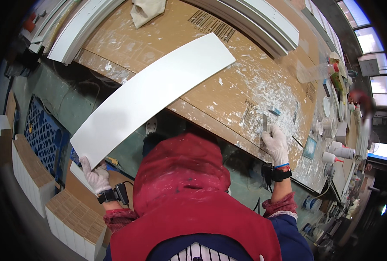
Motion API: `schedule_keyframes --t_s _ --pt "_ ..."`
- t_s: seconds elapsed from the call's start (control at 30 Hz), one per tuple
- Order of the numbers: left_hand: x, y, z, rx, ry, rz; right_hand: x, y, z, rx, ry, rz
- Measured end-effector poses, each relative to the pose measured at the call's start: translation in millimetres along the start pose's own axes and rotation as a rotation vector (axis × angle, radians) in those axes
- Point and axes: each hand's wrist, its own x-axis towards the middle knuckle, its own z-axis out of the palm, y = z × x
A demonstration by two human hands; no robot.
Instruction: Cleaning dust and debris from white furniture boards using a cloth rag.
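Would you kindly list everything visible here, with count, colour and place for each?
White board: one, white, long and flat, lying partly on the bench, its near end off the edge.
Workbench: one, brown cardboard top, speckled with white flecks.
Scraper: one, grey blade, on the bench at the right.
Cloth: one, off-white, top centre.
White mouldings: several, white, far edge of the bench.
Plastic bottle: one, clear with a red cap, right.
Squeeze bottles: a few, white, far right.
Crate: one, blue, on the floor at the left.
Left hand: white glove, gripping the board's near end.
Right hand: white glove, holding the scraper.
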Motion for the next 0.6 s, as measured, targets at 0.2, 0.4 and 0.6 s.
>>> schedule_keyframes --t_s 0.2,0.4,0.6 --pt "-1 4 -4 0.089 0.000 -0.031 -2 -122 31 0.057 -0.016 -0.582" --pt "4 -2 -39 0.244 -0.083 0.081 -33 -282 146 -0.024 -0.159 -1.263" --pt "-7 4 -24 -0.031 -0.017 -0.099 -38 -293 209 -0.453 0.121 -1.331"
